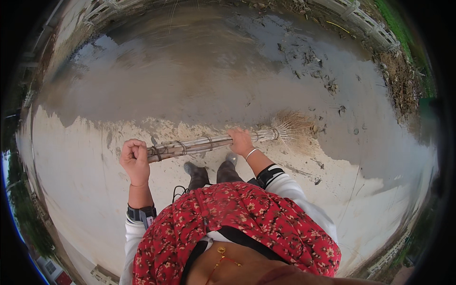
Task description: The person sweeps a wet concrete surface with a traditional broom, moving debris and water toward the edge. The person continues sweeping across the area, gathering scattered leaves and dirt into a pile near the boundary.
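Observation:
A twig broom (pixel 190 146), its handle a bundle of pale sticks tied with several dark bands, lies nearly level across the front of my body. My left hand (pixel 134 160) is closed at the handle's left end, fingers curled in. Further along, near the bristle end, my right hand (pixel 241 141) wraps round the bundle. The fanned thin bristles (pixel 292 127) point right, over the border between muddy water and pale concrete. Whether their tips touch the ground, I cannot tell.
Muddy brown water (pixel 180 71) spreads over the far part of the concrete (pixel 76 166). Dark leaves and debris (pixel 327 83) lie in it at right. A pale railing (pixel 365 23) and a heap of dry plant litter (pixel 399 85) border the far right. My boots (pixel 191 168) stand on concrete.

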`<state>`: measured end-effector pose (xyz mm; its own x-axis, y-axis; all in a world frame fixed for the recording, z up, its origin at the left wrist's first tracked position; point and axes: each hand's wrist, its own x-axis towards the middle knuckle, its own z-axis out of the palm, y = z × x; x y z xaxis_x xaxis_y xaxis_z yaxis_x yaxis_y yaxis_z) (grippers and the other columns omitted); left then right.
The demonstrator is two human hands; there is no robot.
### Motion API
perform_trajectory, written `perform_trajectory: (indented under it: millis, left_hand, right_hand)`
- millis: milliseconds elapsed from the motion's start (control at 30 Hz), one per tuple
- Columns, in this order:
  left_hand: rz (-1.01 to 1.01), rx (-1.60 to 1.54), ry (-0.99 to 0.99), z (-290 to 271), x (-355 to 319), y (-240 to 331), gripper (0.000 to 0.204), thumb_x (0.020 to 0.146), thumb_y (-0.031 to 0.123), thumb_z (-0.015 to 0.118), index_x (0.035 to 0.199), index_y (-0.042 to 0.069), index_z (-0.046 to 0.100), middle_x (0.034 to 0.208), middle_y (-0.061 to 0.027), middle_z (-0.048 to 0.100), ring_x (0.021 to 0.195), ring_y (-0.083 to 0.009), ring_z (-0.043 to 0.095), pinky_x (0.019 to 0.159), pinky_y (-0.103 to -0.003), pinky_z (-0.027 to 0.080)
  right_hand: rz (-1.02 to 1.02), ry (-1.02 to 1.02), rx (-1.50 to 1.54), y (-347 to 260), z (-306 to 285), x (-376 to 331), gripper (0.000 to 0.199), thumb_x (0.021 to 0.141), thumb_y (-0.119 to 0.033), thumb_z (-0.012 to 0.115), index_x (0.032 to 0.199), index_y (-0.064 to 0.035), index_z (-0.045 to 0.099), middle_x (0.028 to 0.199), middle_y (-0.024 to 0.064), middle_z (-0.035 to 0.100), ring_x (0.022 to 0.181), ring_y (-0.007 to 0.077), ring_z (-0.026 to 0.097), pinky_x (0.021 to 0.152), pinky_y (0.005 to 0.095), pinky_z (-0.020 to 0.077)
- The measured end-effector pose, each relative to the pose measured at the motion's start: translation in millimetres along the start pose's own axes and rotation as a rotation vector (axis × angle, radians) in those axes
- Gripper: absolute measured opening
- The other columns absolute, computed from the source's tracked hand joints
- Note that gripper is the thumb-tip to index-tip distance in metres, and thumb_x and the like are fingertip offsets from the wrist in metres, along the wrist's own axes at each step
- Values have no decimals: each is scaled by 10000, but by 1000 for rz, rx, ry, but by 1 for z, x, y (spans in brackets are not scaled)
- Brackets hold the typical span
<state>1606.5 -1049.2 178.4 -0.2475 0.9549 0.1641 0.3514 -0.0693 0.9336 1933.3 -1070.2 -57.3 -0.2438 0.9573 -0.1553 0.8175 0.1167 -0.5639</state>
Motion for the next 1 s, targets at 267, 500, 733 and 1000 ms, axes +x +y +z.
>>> perform_trajectory:
  millis: [267,500,733,1000]
  left_hand:
    - [58,-53,-106,68,-12,-17,128,848,-47,665,904,57,614,674,102,358,620,-11,332,572,-182,307]
    - [-192,-193,114,-12,-2,-67,151,853,-64,644,922,61,595,682,98,367,621,-4,332,584,-169,327]
    - [-248,-174,325,-121,2,-96,129,859,-27,667,921,56,590,677,112,363,614,1,313,574,-172,303]
    - [-189,-81,577,-207,26,-48,113,856,-18,666,902,53,592,661,109,368,602,1,309,567,-170,300]
  right_hand:
    - [45,99,-142,77,-86,51,376,672,-32,704,1010,-178,631,970,30,675,1015,255,588,834,419,372]
    - [-138,-30,-282,19,-70,100,363,680,-31,687,1012,-165,633,926,48,674,1010,257,591,833,418,388]
    - [-225,-312,-321,-98,-13,156,397,705,-37,661,1077,-177,655,1013,54,693,1051,236,603,859,436,383]
    - [-543,-285,-207,-208,18,248,331,702,-30,669,999,-168,624,945,45,679,999,258,609,826,427,377]
